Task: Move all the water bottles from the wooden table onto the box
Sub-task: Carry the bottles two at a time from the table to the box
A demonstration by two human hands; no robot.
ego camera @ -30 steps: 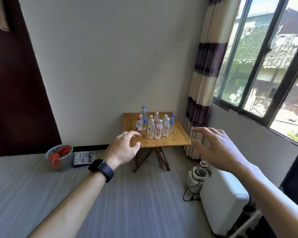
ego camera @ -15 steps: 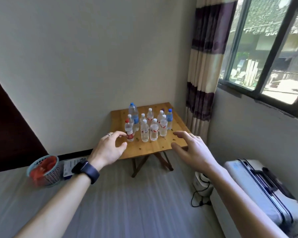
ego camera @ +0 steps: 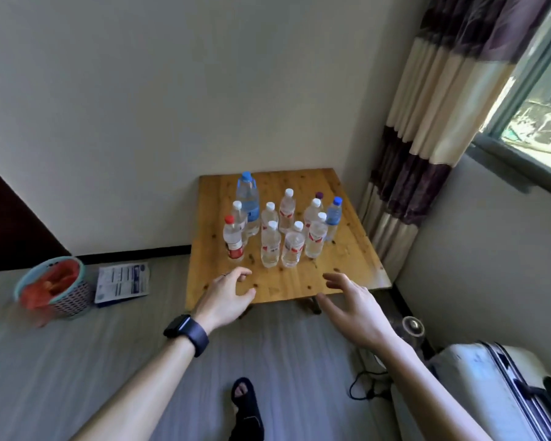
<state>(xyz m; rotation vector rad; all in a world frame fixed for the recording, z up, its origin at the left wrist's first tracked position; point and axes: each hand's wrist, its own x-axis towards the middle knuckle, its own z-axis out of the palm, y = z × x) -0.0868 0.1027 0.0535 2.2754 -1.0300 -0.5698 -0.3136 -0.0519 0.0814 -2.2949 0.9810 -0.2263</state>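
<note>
— So, where are the water bottles (ego camera: 270,246)?
— Upright, clustered on the wooden table (ego camera: 347,268), at twelve o'clock from both hands.
— Fingers?
— Left hand (ego camera: 226,297) and right hand (ego camera: 353,310) are loosely spread, holding nothing, over the table's near edge.

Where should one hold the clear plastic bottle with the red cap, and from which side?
Grip the red-capped clear plastic bottle around its middle, coming from the front left: it stands upright, with the other bottles only behind and right.
</note>
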